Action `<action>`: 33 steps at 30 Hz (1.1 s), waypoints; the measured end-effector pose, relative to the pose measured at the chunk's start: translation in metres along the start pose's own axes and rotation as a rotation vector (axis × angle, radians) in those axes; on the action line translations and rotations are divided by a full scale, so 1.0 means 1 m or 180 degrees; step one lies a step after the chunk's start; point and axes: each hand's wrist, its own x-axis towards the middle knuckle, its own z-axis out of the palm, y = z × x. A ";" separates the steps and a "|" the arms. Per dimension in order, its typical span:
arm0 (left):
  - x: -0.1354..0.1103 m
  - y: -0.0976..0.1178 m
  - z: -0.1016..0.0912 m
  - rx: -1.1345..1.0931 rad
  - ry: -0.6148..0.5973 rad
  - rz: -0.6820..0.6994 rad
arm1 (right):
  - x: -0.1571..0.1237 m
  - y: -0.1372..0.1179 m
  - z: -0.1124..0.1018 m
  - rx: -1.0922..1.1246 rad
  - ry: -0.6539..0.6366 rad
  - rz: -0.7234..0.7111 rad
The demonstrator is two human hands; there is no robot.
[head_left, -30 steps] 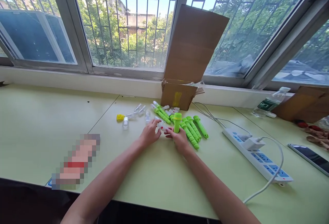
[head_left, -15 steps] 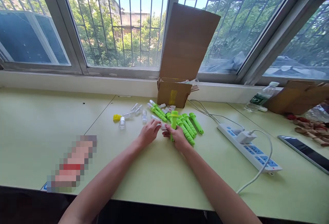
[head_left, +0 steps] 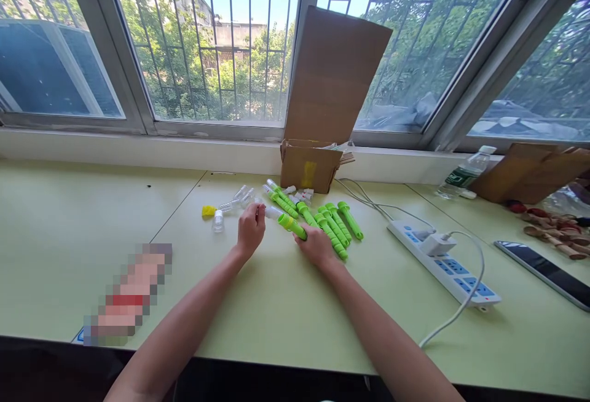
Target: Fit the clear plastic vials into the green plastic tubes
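No writing is readable, the green label (head_left: 460, 177) on the bottle (head_left: 475, 161) included.

Bright daylight from the windows (head_left: 221, 51) washes the worktop (head_left: 276, 310), with darkness below its near edge. Wide-angle distortion slants the frames (head_left: 491, 64); detail on the tubes (head_left: 338, 224) looks soft, and pixelation masks a patch (head_left: 129, 297) toward the near edge's left.

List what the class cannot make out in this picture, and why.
Head view:
Left hand: its curled fingers hide whatever they may grip.
Held green tube: gripped end covered by the right hand.
Cardboard box: front panel hides most contents.
Phone: cut off by the right edge.
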 end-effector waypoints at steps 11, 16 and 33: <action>0.001 0.005 -0.001 -0.0562 -0.0111 -0.0254 | -0.002 -0.003 -0.006 -0.0088 -0.0141 -0.0023; 0.003 0.006 -0.001 -0.0861 -0.0118 -0.0436 | -0.003 -0.003 -0.005 -0.0115 -0.0148 0.0023; 0.004 0.007 0.001 -0.1530 -0.0173 -0.0821 | -0.002 -0.002 -0.005 -0.0095 -0.0122 0.0018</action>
